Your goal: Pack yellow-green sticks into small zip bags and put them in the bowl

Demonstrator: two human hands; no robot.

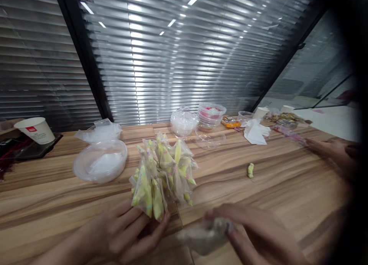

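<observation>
A pile of small clear bags with yellow pieces inside [163, 169] lies on the wooden table. My left hand [129, 230] is at the pile's near edge, its curled fingers touching the bottom of a bag. To the right, my right hand [255, 230] pinches a small clear bag [205, 236], blurred by motion, with the contents hard to make out. A single small yellow piece [250, 170] rests on the table beyond my right hand.
Round plastic container [100, 161] and paper cup [36, 130] stand at left. Behind the pile are clear bowls [212, 113], a lid [211, 137] and crumpled tissue [255, 132]. Another person's hand [330, 150] is at the right, near a pink wrapper [289, 134].
</observation>
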